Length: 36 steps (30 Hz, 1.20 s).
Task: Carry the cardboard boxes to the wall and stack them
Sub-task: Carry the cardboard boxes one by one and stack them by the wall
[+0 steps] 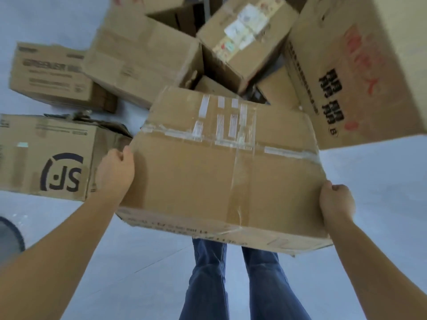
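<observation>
One taped cardboard box [221, 167] is held up off the pale floor [374, 176], above the person's jeans-clad legs [231, 280]. The left hand [115, 172] grips its left edge, fingers curled round the side and thumb on top; the right hand [336, 203] grips the near right corner the same way. Clear tape crosses the lid, with several small white strips stuck near the far edge; print along the near side is too blurred to read.

Beyond it at least six more boxes lie in a loose heap. At left, the SF box [46, 158] shows a dark "SF" logo, seen upside down. Behind that, a low printed box [49, 75] carries grey lettering too blurred to read. A plain large box [141, 56] leans in the middle, a box with white stickers [245, 35] is tilted behind it, and the tall box [355, 65] at right bears black and red Chinese characters. A dark round object [9, 234] shows at the left edge.
</observation>
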Motion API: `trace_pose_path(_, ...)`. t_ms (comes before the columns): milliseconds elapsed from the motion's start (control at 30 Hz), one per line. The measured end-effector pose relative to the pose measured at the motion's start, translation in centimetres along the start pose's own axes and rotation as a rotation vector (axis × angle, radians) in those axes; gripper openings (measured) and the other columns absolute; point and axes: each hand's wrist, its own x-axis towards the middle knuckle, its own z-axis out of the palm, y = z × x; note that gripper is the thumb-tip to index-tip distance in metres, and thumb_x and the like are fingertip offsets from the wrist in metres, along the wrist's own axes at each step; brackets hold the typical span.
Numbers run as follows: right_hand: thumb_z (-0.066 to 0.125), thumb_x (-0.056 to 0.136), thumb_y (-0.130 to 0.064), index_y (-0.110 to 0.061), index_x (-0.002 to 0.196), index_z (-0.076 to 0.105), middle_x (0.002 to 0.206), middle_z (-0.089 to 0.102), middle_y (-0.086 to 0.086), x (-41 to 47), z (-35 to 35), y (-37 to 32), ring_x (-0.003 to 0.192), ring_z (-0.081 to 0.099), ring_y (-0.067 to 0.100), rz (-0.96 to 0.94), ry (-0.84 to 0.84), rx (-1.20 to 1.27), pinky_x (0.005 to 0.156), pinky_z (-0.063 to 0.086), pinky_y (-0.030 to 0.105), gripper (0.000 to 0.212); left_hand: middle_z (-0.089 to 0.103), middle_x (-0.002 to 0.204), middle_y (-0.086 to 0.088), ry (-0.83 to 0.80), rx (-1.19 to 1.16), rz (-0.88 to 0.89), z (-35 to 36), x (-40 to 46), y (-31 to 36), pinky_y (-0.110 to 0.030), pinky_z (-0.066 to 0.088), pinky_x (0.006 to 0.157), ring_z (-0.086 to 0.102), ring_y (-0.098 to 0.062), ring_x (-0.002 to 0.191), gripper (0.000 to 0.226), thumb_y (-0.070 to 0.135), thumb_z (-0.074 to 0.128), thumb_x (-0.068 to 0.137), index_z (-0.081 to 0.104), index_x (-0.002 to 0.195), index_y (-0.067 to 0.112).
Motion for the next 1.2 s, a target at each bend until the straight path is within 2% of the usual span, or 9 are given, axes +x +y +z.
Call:
trace_pose_path(133,0.033,0.097,-0.024,-0.006,0.09,0.048,0.074,0.05,0.008,-2.6,-2.3,-2.0,0.073,0.047,0.03,-0.144,-0.045,0.013,0.059,0.032,0.032,0.024,0.052,0.086,-0.019,0.137,-0.078,-0.06,-5.2,-5.1,-2.2,-0.038,0.032,0.07,0.046,-0.029,0.079,0.04,0.032,0.032,0.101,0.051,0.091,-0.002)
trace_pose_path(233,0.033,0.098,-0.024,-0.007,0.094,0.05,0.081,0.054,0.01,-3.6,-4.5,-5.3,0.078,0.05,0.032,-0.282,-0.11,0.035,0.067,0.037,0.036,0.025,0.046,0.074,-0.009,0.26,-0.135,-0.126,-8.7,-9.5,-2.7,-0.035,0.028,0.067,0.041,-0.026,0.072,0.037,0.029,0.033,0.101,0.049,0.085,-0.001)
trace_pose_path(367,0.033,0.1,-0.026,-0.007,0.094,0.05,0.077,0.05,0.007,-4.8,-8.1,-10.6,0.07,0.047,0.026,-0.535,-0.215,0.032,0.063,0.035,0.035,0.026,0.039,0.069,-0.003,0.445,-0.234,-0.296,-11.4,-17.2,-3.5,-0.034,0.027,0.068,0.04,-0.025,0.076,0.036,0.029,0.034,0.1,0.049,0.086,-0.001)
trace_pose_path(500,0.034,0.101,-0.026,-0.006,0.083,0.049,0.073,0.048,0.006,-6.1,-12.2,-14.6,0.063,0.043,0.02,-0.801,-0.3,-0.001,0.055,0.031,0.032,0.03,0.045,0.079,-0.012,0.587,-0.345,-0.474,-10.7,-26.3,-3.7,-0.038,0.027,0.071,0.041,-0.029,0.08,0.035,0.027,0.032,0.101,0.048,0.087,-0.002)
trace_pose_path(600,0.033,0.101,-0.025,-0.017,0.067,0.038,0.067,0.041,0.002,-7.6,-14.5,-16.9,0.06,0.038,0.017,-0.955,-0.314,-0.053,0.053,0.027,0.032,0.035,0.039,0.07,-0.007,0.652,-0.442,-0.602,-9.3,-32.4,-3.4,-0.036,0.027,0.069,0.039,-0.027,0.078,0.035,0.025,0.032,0.1,0.05,0.091,-0.003)
trace_pose_path(733,0.035,0.1,-0.026,-0.016,0.071,0.043,0.073,0.046,0.002,-10.9,-15.7,-18.4,0.075,0.045,0.023,-1.102,-0.36,-0.116,0.07,0.034,0.033,0.032,0.042,0.071,-0.008,0.755,-0.561,-0.759,-7.0,-39.9,-3.4,-0.035,0.027,0.064,0.041,-0.027,0.075,0.037,0.026,0.033,0.1,0.051,0.091,-0.005)
trace_pose_path(933,0.036,0.1,-0.026,-0.001,0.104,0.058,0.11,0.057,0.018,-17.3,-14.6,-15.3,0.106,0.049,0.035,-1.322,-0.533,-0.239,0.094,0.036,0.042,0.034,0.045,0.079,-0.015,0.902,-0.668,-1.033,-3.2,-52.0,-5.9,-0.036,0.026,0.057,0.04,-0.028,0.073,0.042,0.029,0.031,0.099,0.048,0.09,-0.008)
trace_pose_path(1067,0.037,0.099,-0.022,-0.001,0.089,0.054,0.096,0.053,0.015,-21.2,-14.1,-10.1,0.092,0.047,0.03,-1.476,-0.679,-0.306,0.077,0.031,0.034,0.03,0.046,0.079,-0.016,1.01,-0.681,-1.187,0.1,-61.7,-6.6,-0.037,0.028,0.06,0.04,-0.029,0.072,0.042,0.029,0.03,0.099,0.048,0.092,-0.009)
trace_pose_path(1200,0.037,0.099,-0.019,0.001,0.088,0.054,0.089,0.052,0.015,-24.1,-14.6,-3.6,0.09,0.048,0.029,-1.621,-0.801,-0.364,0.071,0.028,0.032,0.029,0.048,0.083,-0.018,1.112,-0.729,-1.33,4.7,-72.0,-5.1,-0.037,0.03,0.064,0.042,-0.029,0.075,0.042,0.031,0.03,0.098,0.048,0.092,-0.007)
